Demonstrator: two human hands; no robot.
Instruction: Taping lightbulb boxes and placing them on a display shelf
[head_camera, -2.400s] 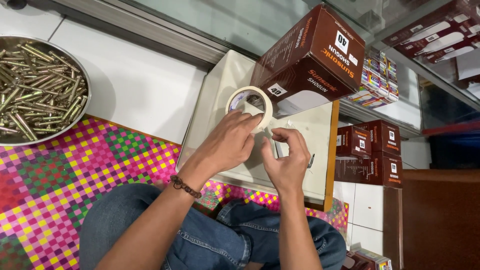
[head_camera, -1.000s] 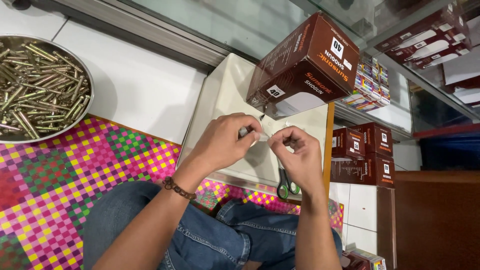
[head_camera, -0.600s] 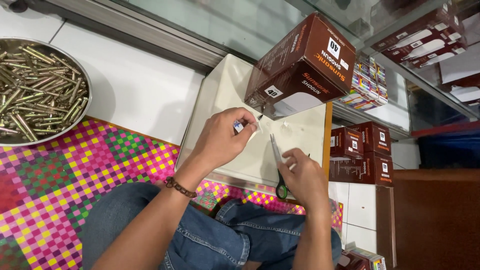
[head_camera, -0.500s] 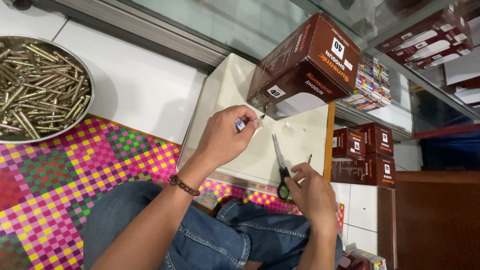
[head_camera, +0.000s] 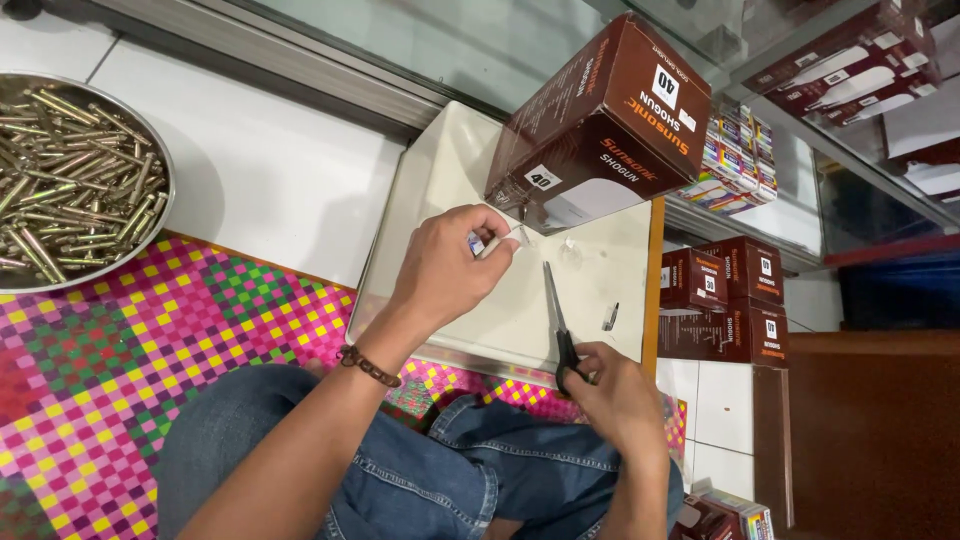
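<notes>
– What lies underfoot?
– White floor tiles (head_camera: 250, 170) on the far left, with a checked mat of pink, green and yellow squares (head_camera: 130, 370) nearer.
– And on the right?
– A glass-fronted display counter (head_camera: 850, 150) above a dark brown wooden panel (head_camera: 880, 440).

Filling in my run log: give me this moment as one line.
left hand: pinches small white piece | right hand: grips scissors | surface: cream board | nearby: brown box

Bare forearms, no sleeves in view. Left wrist: dark brown beaded bracelet (head_camera: 367, 366), single strand. Blue denim jeans (head_camera: 440, 480) cover both legs, faded, creased at knees. Left hand (head_camera: 447, 265) and right hand (head_camera: 612, 388): no rings or gloves.
</notes>
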